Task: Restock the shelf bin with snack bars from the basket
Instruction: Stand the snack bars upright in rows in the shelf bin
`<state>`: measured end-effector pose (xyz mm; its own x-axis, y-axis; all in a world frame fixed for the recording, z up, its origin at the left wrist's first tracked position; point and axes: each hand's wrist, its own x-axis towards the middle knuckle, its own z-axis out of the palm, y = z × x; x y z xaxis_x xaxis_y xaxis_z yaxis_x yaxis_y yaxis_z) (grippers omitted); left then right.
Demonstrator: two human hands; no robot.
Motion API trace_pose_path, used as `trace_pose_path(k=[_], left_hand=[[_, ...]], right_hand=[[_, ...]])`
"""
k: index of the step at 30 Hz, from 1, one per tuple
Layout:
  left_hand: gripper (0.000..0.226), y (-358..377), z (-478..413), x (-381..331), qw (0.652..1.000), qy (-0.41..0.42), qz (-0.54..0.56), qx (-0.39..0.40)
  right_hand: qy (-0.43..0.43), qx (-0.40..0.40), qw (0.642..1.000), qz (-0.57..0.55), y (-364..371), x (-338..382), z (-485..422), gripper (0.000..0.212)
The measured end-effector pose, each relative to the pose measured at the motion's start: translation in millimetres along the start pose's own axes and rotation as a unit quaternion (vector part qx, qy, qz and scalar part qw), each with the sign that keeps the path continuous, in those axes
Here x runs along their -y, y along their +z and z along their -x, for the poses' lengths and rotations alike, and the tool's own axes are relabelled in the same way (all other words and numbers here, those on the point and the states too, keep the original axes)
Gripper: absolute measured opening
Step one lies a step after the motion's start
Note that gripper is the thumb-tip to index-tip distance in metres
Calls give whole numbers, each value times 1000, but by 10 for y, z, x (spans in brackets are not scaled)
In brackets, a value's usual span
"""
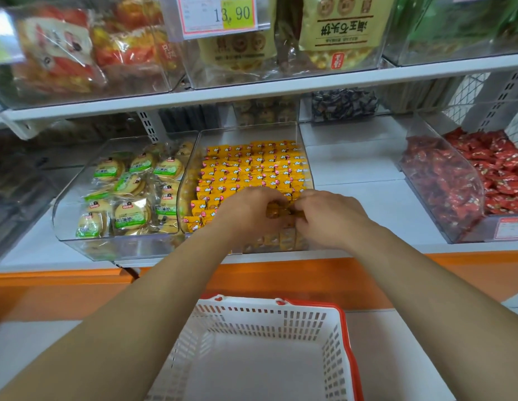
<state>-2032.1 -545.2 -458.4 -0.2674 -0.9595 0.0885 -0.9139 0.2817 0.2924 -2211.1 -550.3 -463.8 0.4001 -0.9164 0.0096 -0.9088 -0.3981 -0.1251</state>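
Over the front of the middle bin point(300, 146) on the lower shelf point(359, 204), both of my hands meet close together, knuckles up. My left grip point(249, 209) is curled round a few bars point(281, 211) in orange-yellow wrappers. My right grip point(330, 215) pinches the same small bunch from the other side, so the bars show only in the gap between the two. The bunch is at the near end of the bin, just behind its clear front wall. I cannot tell whether it already touches the packs below.

Behind my knuckles the bin is filled with neat rows point(252, 166) of the same yellow packs, laid side by side and reaching nearly to the back wall. More orange packs show dimly through the front wall under my hands.

Touching the bin's left wall is another clear bin of round biscuits point(130, 192) in green-labelled wrappers. Well to the right, with bare white shelf between, is a bin heaped with red sweets point(460, 180). At the back of the shelf sits a small clear box of dark sweets point(343, 104).

On the upper shelf point(252, 92) stand larger bags in clear bins, and a price tag point(223, 14) reading 13.90 hangs in front of them.

Below the shelf's orange edge, between my forearms, sits the basket point(344, 325), white with slotted walls and a red rim.
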Motion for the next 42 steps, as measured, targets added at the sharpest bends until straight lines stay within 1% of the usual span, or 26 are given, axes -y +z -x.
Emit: trace_pose_path(k=[1,2,4,5,7,8,9,11,13,14,15,17,18,19,21,23,24,25,28,30,32,35,39,42], left_hand=[[45,-7,75,76,999,-8,41,-22],[49,-7,160,168,995,-20,76,-57],[45,25,335,332,983,-39,125,-126],[41,54,408,382,977,-46,150,-143],[35,100,483,398,965,-57,211,-147],[34,122,499,386,960,-58,235,-140],[34,128,506,380,960,-54,242,-131],[36,94,492,413,960,-48,258,-97],[41,-19,460,488,935,-72,342,-56],[40,-79,426,533,928,-83,360,-55],[36,-134,370,564,930,-89,350,-68],[23,-203,195,580,953,-83,273,-98],[19,-219,95,559,959,-73,254,-98],[16,-236,-4,521,963,-59,250,-84],[14,-233,-188,473,971,-38,234,-23],[11,-216,-326,459,983,-22,176,50],[10,-206,-370,465,986,-19,151,74],[10,-198,-397,473,987,-21,134,85],[24,-185,-448,479,992,-26,90,89],[27,-177,-473,473,993,-30,65,98],[23,-165,-488,471,992,-39,57,107],[20,-146,-478,458,991,-35,57,116],[27,-179,-448,460,991,-24,83,107],[26,-210,-428,458,989,-23,107,103]], right_hand=[[2,-5,1000,20,-34,25,27,26],[3,-30,998,48,-62,57,64,24],[-2,-129,987,93,-90,139,132,20],[-10,-176,980,88,-100,192,156,23],[-59,-239,969,11,-105,317,183,32],[-91,-236,967,-31,-87,372,192,36],[-119,-212,968,-62,-52,421,197,39],[-140,-149,974,-98,71,495,226,44],[-139,-149,973,-105,205,518,254,47],[-133,-162,972,-109,254,521,259,47],[-126,-175,970,-111,291,527,264,47],[-123,-193,967,-113,356,556,267,47],[-125,-203,964,-116,387,572,271,47],[-126,-212,962,-120,415,583,272,47],[-129,-226,958,-124,457,579,276,47],[-129,-227,957,-125,476,553,272,47],[-130,-223,958,-125,474,539,267,48],[-133,-219,959,-124,469,527,262,48],[-141,-205,962,-117,417,498,242,48],[-146,-201,961,-118,379,479,220,50],[-150,-209,959,-122,373,475,198,50],[-139,-230,954,-136,400,500,151,43],[-141,-237,946,-173,370,463,44,35],[-145,-244,939,-191,336,445,19,30]])
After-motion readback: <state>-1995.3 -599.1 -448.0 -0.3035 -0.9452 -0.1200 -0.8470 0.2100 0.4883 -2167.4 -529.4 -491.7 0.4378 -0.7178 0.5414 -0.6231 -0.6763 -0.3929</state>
